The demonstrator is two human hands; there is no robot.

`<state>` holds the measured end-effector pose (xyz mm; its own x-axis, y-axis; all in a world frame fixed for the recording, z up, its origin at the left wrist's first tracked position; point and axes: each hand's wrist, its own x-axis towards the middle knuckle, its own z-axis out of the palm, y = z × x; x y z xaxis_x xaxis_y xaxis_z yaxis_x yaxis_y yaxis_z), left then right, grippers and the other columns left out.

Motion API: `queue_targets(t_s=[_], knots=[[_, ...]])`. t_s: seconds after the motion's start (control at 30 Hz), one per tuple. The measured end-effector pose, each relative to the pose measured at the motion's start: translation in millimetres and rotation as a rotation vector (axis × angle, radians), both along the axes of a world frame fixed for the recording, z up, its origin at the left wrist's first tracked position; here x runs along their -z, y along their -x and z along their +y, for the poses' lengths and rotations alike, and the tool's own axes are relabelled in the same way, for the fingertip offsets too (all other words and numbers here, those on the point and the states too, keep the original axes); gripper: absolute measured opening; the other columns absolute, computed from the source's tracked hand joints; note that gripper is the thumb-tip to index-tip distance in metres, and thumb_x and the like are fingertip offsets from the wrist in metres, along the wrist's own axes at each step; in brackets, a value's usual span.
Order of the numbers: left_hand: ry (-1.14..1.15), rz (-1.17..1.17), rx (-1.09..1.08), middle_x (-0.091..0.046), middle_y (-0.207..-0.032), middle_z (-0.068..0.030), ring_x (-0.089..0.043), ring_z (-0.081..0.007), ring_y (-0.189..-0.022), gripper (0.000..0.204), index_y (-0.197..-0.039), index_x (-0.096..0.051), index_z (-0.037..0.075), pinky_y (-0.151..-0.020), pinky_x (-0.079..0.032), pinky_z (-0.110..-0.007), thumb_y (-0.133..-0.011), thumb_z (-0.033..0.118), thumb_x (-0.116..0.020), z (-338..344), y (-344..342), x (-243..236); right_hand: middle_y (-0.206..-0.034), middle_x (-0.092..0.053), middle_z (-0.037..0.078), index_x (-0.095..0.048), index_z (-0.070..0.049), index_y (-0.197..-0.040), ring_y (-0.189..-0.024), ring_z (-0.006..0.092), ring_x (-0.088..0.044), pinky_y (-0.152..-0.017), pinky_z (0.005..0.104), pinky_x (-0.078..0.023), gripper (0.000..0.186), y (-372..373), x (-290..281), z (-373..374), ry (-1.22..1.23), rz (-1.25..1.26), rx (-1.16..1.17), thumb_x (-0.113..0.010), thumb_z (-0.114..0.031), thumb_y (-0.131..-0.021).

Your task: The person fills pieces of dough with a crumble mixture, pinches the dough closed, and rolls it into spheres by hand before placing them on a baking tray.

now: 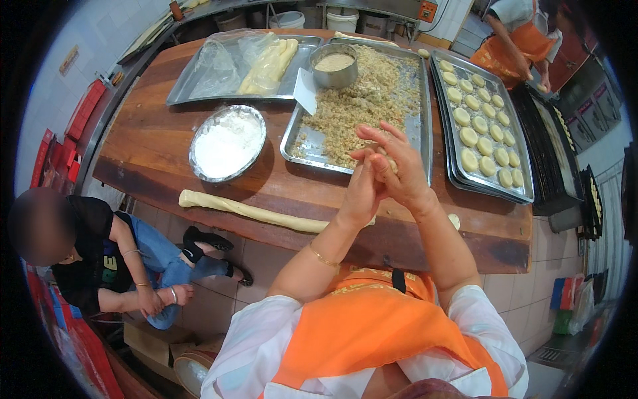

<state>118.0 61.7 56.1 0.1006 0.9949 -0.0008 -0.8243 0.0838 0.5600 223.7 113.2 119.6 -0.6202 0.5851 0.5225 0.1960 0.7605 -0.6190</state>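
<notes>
Lwr L of frame: seated person in dark top & jeans, on floor area beside the wooden table; red crates by the wall above. Upr L: metal tray w/ slab of pale dough, partly under clear plastic. Below it, L of ctr: silvery bowl of white powder. Lower, a long dough rope runs twd ctr, L forearm crossing in front near its R end.

Upr ctr: 2nd tray spread w/ crumbly tan mix; metal tin & white card take up its L side. Ctr: L hand & R hand pressed tog., blocking view of that tray's lwr R part; both closed round a small dough piece, mostly hidden btwn palms.

R of R forearm: pale disc on table. Upr R: 3rd tray w/ rows of dough rounds, atop other trays. Far upr R: co-worker in orange apron, dark rack below.
</notes>
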Motion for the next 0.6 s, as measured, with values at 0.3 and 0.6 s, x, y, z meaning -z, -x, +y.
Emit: queue_targets(t_s=[0.3, 0.6], knots=[[-0.25, 0.237, 0.003, -0.055, -0.085, 0.0042, -0.046, -0.0024, -0.06, 0.052, -0.129, -0.045, 0.01, -0.048, -0.031, -0.016, -0.104, 0.055, -0.042, -7.0, 12.5, 2.4, -0.125, -0.07, 0.007, -0.074, -0.012, -0.108, -0.138, 0.0294, -0.049, -0.117, 0.0519, -0.026, 0.046, 4.8, 0.4, -10.2, 0.013, 0.058, -0.019, -0.054, -0.053, -0.098], [-0.172, 0.255, -0.038, -0.053, -0.084, 0.0029, -0.044, -0.0036, -0.06, 0.059, -0.12, -0.053, 0.008, -0.048, -0.031, -0.018, -0.102, 0.062, -0.039, -17.0, 3.5, -15.2, -0.117, -0.073, 0.007, -0.076, -0.01, -0.104, -0.136, 0.0298, -0.051, -0.118, 0.0511, -0.027, 0.054, 11.9, 5.9, -17.1, 0.157, 0.363, 0.119, -0.043, -0.053, -0.104]])
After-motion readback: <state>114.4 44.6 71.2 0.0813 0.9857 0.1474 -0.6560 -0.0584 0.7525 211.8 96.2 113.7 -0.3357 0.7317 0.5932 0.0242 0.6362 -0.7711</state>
